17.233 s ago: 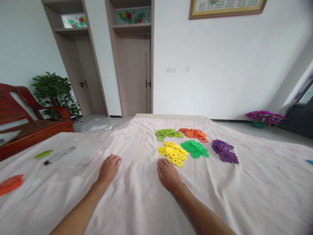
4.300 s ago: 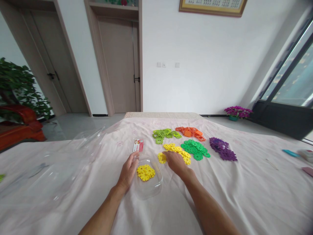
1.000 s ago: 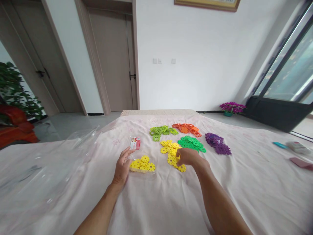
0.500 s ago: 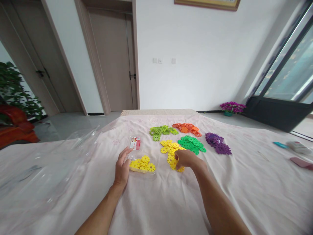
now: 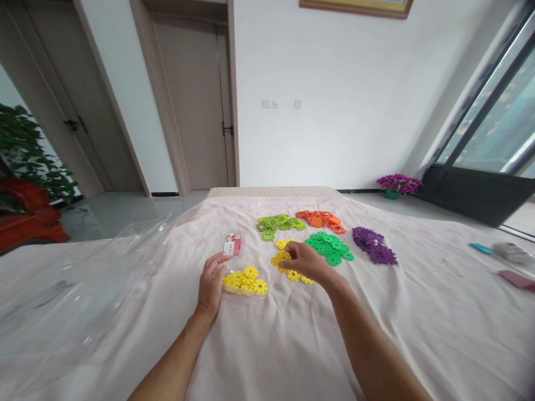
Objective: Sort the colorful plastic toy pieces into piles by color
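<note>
My left hand [image 5: 211, 284] grips the left end of a clear plastic box [image 5: 261, 273], its thumb by the rim. Several yellow flower-shaped plastic discs [image 5: 246, 280] lie heaped inside. To the right of the box, my right hand [image 5: 308, 263] pinches some yellow discs [image 5: 279, 259] between thumb and fingers; how many I cannot tell. Beneath and beyond that hand, the loose yellow pile [image 5: 293, 276] is partly hidden. Green discs [image 5: 329, 247] sit in a heap just past my right hand.
Light-green [image 5: 273, 224], orange [image 5: 321, 220] and purple disc piles [image 5: 373, 245] lie farther back on the pale cloth [image 5: 267, 345]. A red-and-white card [image 5: 232, 244] is behind the box. Clear plastic sheeting [image 5: 79, 295] spreads at left; a blue object [image 5: 481, 248] lies far right.
My right hand has lifted from the yellow pile and moved left toward the box, with yellow discs in its fingers. My left hand stays at the box.
</note>
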### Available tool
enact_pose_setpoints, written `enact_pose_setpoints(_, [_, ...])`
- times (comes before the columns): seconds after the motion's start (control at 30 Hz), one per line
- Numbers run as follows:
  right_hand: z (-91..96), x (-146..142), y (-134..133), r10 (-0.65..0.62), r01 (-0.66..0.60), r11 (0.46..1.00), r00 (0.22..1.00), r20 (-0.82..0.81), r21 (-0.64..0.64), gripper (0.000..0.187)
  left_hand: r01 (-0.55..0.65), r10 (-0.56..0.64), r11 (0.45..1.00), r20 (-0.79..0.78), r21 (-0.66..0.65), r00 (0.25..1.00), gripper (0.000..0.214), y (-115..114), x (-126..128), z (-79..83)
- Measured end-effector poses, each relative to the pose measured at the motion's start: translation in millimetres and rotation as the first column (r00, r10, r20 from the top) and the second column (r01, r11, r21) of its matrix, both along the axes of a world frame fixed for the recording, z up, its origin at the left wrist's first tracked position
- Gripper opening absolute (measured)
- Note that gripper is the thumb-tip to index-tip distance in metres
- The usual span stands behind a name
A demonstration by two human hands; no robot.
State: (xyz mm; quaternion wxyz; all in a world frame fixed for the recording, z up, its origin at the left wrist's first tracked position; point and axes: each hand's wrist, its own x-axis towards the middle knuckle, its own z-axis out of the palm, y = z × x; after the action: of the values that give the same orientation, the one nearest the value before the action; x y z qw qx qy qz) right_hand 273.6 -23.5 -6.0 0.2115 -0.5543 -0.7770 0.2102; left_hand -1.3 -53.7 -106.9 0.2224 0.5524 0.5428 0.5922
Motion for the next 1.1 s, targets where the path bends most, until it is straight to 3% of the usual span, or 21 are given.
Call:
enact_pose_setpoints(0.17, [-18.7, -31, -5, 0.040, -0.095, 0.979, 0.956, -0.289, -0.180, 0.018, -0.009, 0.009, 1.000, -0.008, -0.017, 1.000, 0.030, -3, 2, 2.1])
enact_pose_setpoints(0.23, [-22.4, -32, -4, 0.029, -0.100, 0.977, 0.937, -0.348, -0.187, 0.022, -0.007, 0.007, 1.000, -0.012, -0.016, 1.000, 0.033, -4, 2, 2.9])
enact_pose_setpoints(0.3, [-21.4, -25, -1, 0.006, -0.036, 0.995, 0.957, -0.290, -0.098, 0.025, -0.001, 0.001, 1.000, -0.009, -0.017, 1.000, 0.036, -5, 2, 3.7])
enact_pose_setpoints(0.43, [-14.7, 5, 8, -0.110, 0.103, 0.991, 0.989, 0.095, 0.082, 0.020, 0.014, -0.014, 1.000, -0.007, -0.023, 1.000, 0.039, -6, 4, 4.7])
enact_pose_setpoints(0.57, [-18.3, 28, 16, -0.089, 0.105, 0.994, 0.920, 0.382, -0.021, 0.032, 0.022, -0.022, 1.000, -0.014, -0.020, 1.000, 0.037, -5, 3, 3.0])
enact_pose_setpoints(0.7, [-27.3, 29, 19, 0.043, -0.015, 0.997, 0.901, 0.432, -0.069, 0.048, 0.022, -0.022, 1.000, -0.031, -0.013, 0.999, 0.036, -5, 2, 1.1])
enact_pose_setpoints(0.8, [-32.3, 24, 19, 0.095, -0.074, 0.995, 0.891, 0.444, -0.064, 0.037, 0.014, -0.014, 1.000, -0.046, -0.008, 0.999, 0.035, -4, 2, 0.6])
enact_pose_setpoints(0.9, [-36.2, 20, 18, 0.090, -0.081, 0.996, 0.894, 0.440, -0.039, 0.025, 0.002, -0.002, 1.000, -0.050, -0.007, 0.999, 0.036, -4, 2, -0.1])
enact_pose_setpoints(1.1, [-35.0, 21, 18, 0.062, -0.029, 0.995, 0.922, 0.382, -0.090, 0.030, -0.001, 0.001, 1.000, -0.047, -0.004, 0.999, 0.037, -3, 2, -1.8])
